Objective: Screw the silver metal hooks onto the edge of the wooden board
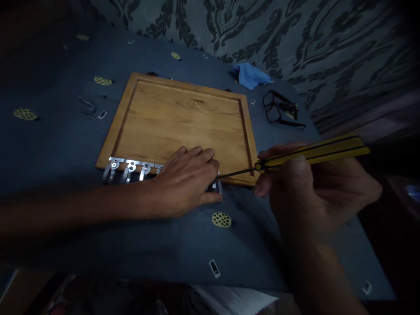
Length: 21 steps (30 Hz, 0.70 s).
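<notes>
A wooden tray [193, 118] with a raised rim lies on the table. Along its near edge runs a metal hook rail [134, 164] with several hooks hanging past the rim. My left hand [192, 179] grips the rail at that edge, fingers curled over the top and thumb below. It hides the rail's middle stretch. In my right hand [305, 192] is a screwdriver [311, 153] with a yellow and black handle, held from the right. Its dark shaft points left, and the tip meets the rail's right end beside my left fingers; the exact contact is hard to see.
Eyeglasses [278, 108] and a blue cloth [251, 75] lie on the right side behind the tray. A thin curved metal piece [85, 104] rests on the left. A patterned cover [147, 245] lies over the table, whose far side meets a wallpapered wall [236, 30].
</notes>
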Available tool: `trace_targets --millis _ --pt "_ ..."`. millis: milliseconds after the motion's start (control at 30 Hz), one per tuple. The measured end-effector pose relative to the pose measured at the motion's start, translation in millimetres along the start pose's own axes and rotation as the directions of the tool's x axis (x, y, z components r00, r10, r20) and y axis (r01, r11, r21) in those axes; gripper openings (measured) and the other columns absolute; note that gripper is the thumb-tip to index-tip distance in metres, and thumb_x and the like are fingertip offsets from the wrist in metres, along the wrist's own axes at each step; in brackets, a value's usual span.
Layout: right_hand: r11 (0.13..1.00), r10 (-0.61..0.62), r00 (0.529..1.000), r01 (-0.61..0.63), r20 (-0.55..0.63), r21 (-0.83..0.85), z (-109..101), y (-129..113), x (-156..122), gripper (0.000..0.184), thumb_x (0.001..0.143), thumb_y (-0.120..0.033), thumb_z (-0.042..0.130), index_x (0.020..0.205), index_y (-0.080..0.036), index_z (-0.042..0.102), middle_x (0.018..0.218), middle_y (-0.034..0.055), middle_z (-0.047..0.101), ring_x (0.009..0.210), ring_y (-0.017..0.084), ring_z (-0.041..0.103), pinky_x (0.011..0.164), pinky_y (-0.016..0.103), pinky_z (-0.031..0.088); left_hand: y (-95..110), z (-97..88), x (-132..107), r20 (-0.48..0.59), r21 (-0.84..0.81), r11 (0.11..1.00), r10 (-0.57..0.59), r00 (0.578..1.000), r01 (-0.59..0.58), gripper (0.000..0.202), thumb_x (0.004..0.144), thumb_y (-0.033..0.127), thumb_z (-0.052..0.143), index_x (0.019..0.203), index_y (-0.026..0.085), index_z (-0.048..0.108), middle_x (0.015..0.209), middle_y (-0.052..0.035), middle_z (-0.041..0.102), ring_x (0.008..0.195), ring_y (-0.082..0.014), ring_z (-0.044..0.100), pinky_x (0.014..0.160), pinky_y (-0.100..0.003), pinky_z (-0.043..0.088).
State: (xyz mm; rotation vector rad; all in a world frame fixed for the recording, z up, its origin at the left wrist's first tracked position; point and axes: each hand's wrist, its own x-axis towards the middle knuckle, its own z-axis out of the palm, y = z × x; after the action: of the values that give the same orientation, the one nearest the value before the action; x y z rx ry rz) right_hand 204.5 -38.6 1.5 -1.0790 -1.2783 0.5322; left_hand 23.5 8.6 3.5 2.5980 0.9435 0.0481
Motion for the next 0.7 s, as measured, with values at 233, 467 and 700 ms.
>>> trace_targets --millis 233,467,700 --pt "0.998 -0.030 1.000 0.030 0.002 -0.052 -0.8 0.4 -3.1 0.010 0.088 -0.033 0.081 0.093 -0.025 0.081 0.084 -0.0010 0.078 0.041 0.008 0.058 0.040 0.026 0.049 0.7 -0.3 0.6 0.006 -0.001 1.000 -0.010 1.000 0.010 0.037 0.096 0.048 0.070 0.110 0.014 0.066 0.118 -0.0114 0.062 0.117 -0.0307 0.057 0.099 -0.042 0.044" --pt "0.998 -0.042 0.999 0.042 -0.001 -0.050 -2.1 0.9 -3.2 0.009 0.087 -0.029 0.081 0.093 -0.023 0.082 0.084 0.0004 0.079 0.041 0.009 0.059 0.040 0.026 0.050 0.0 0.8 0.0 -0.010 -0.007 1.000 -0.001 1.000 0.001 0.035 0.095 0.047 0.071 0.107 0.015 0.066 0.118 -0.0114 0.062 0.115 -0.0299 0.058 0.098 -0.042 0.044" --pt "0.999 -0.047 0.998 0.047 -0.032 -0.022 -1.3 2.6 -2.8 0.006 0.086 -0.025 0.082 0.091 -0.022 0.083 0.080 0.0010 0.078 0.040 0.009 0.060 0.038 0.026 0.048 0.9 -1.2 1.5 0.005 0.002 1.000 -0.002 1.000 0.002 0.036 0.095 0.047 0.070 0.109 0.014 0.066 0.117 -0.0116 0.062 0.115 -0.0302 0.058 0.097 -0.041 0.044"
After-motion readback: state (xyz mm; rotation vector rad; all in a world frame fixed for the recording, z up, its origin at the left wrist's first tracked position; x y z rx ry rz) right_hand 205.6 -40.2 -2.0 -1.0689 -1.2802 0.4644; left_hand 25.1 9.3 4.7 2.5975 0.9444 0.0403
